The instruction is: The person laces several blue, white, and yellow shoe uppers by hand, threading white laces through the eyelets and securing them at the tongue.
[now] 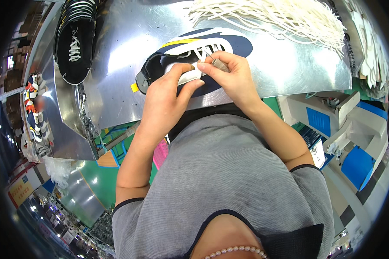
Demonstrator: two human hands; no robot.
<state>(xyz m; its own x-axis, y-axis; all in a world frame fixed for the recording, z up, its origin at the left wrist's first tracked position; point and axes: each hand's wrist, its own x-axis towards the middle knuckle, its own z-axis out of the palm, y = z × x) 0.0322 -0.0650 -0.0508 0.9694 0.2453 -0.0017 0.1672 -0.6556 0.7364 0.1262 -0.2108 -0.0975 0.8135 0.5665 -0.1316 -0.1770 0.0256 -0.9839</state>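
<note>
A navy, white and yellow sneaker [240, 45] lies on the metal table in front of me, its toe to the right and its heel to the left. White lace [209, 49] runs through part of its eyelets. My left hand [166, 97] pinches the white eyelet edge on the shoe's near side. In my right hand [237, 80] is a small tool with a grey-beige wrapped handle [221, 65] and a thin metal shaft pointing at the eyelets. The tool's tip is too small to make out. My fingertips nearly meet over the shoe opening.
A thick bundle of white laces [272, 19] lies along the far right of the metal table [125, 56]. At the far left stands a black shoe [69, 47] with white lacing. Several colourful shoes [36, 110] sit further left. Grey-and-blue equipment [333, 121] stands at the right.
</note>
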